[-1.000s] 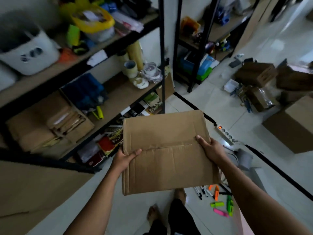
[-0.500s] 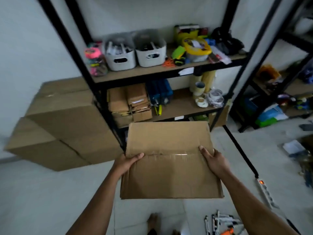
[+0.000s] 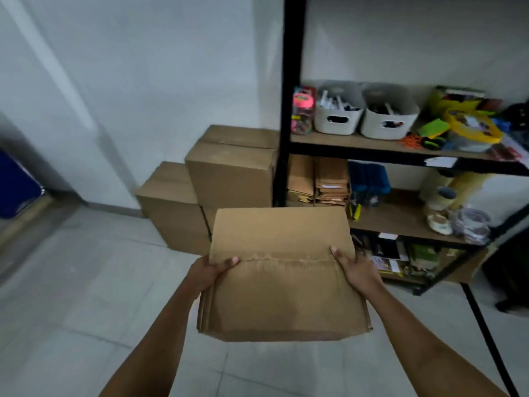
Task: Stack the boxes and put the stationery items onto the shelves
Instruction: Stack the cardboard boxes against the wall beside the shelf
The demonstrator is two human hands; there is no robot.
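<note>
The black shelving unit (image 3: 289,116) stood at the right, against the wall. 2 stacked cardboard boxes (image 3: 229,173) sat on the floor just beside its left post. The carried cardboard box (image 3: 282,282) was held in mid-air, near that stack. The left hand (image 3: 207,272) gripped its left edge, thumb curled over the top. The right hand (image 3: 357,270) gripped the right edge likewise. 2 white bins (image 3: 337,118) rested on the upper shelf.

A box (image 3: 282,279) is held out front, gripped by the left hand (image 3: 206,273) and right hand (image 3: 358,271) at its sides. Behind it, stacked boxes (image 3: 217,184) are set against the wall, left of the shelves (image 3: 380,147), where two bins (image 3: 365,116) are kept up top.
</note>
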